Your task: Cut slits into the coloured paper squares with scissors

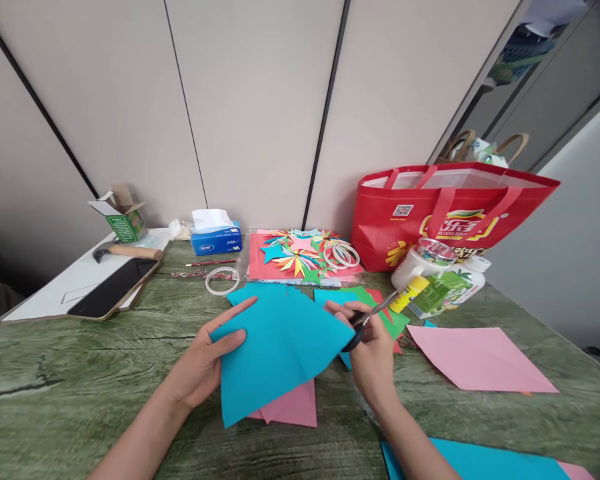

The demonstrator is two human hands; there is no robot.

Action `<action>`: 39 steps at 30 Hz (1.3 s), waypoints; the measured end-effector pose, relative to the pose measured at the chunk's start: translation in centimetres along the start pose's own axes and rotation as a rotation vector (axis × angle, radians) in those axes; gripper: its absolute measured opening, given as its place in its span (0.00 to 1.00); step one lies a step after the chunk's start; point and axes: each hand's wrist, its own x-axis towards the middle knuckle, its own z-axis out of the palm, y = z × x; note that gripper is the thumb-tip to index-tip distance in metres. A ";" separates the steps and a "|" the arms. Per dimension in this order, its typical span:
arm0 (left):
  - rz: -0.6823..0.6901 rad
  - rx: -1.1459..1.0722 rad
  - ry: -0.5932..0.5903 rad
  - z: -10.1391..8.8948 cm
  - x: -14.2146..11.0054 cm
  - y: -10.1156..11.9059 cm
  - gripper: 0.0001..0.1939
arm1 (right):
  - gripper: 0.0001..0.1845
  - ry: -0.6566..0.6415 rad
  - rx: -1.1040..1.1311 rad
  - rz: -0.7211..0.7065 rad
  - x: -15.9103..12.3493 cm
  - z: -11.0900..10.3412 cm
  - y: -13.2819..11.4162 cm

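My left hand (200,367) is closed on the left edge of a blue sheet of paper (280,353), thumb on top. The sheet is held tilted above the table, its right corner reaching my right hand (375,363). That hand grips black-handled scissors (359,331), their blades pointing away to the upper right, off the paper. Its fingertips are slightly blurred beside the sheet's corner; whether they touch it I cannot tell. Below the blue sheet, pink paper (295,405) lies on the table. Green paper (363,297) and red pieces lie behind my right hand.
Folded paper stars (300,253) and tape rings lie at the back. A red bag (405,207), a glue stick (409,294) and white bottles stand right. Pink paper (485,357) lies on the right. A phone (115,287), hammer (130,251) and tissue pack (216,240) sit left.
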 end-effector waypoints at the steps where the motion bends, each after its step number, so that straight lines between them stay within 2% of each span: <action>1: -0.002 0.003 -0.014 0.0 -0.1 0.1 0.31 | 0.13 -0.040 0.120 0.155 0.2 0.1 -0.1; 3: -0.013 0.016 -0.041 0.0 -0.2 0.3 0.31 | 0.17 -0.156 0.286 0.399 0.4 0.2 -0.2; 5: -0.023 0.032 -0.060 -0.1 -0.3 0.3 0.29 | 0.19 -0.262 0.330 0.504 0.2 0.3 -0.3; 11: -0.014 0.008 -0.122 -0.2 -0.7 0.0 0.29 | 0.17 -0.414 0.337 0.511 -0.7 0.7 -0.6; 15: -0.024 -0.003 -0.123 -0.3 -1.0 -0.2 0.31 | 0.21 -0.535 0.417 0.593 -1.8 1.4 -0.6; 18: -0.041 -0.001 -0.121 -0.2 -1.0 -0.3 0.32 | 0.23 -0.564 0.417 0.639 -2.6 2.0 -0.2; 20: -0.050 -0.008 -0.137 -0.1 -0.8 -0.4 0.31 | 0.24 -0.518 0.389 0.640 -2.7 2.1 0.1; 22: -0.035 -0.027 -0.133 -0.2 -0.5 -0.5 0.29 | 0.23 -0.398 0.341 0.586 -2.3 1.9 0.4; 25: 0.012 -0.039 -0.054 -0.5 0.1 -0.4 0.23 | 0.22 -0.171 0.244 0.415 -1.1 1.1 0.4; 27: 0.029 -0.006 0.011 -0.7 0.4 -0.5 0.19 | 0.22 -0.076 0.172 0.320 -0.3 0.6 0.2; 32: -0.026 0.164 0.101 -0.5 0.6 -0.5 0.15 | 0.20 -0.026 0.035 0.216 0.2 0.0 -0.1; 35: -0.016 0.181 0.131 -0.4 0.8 -0.5 0.17 | 0.20 0.017 0.039 0.188 0.2 0.0 0.1; 39: 0.043 0.140 0.180 -0.5 1.0 -0.4 0.18 | 0.25 0.025 0.161 0.299 0.4 0.1 0.6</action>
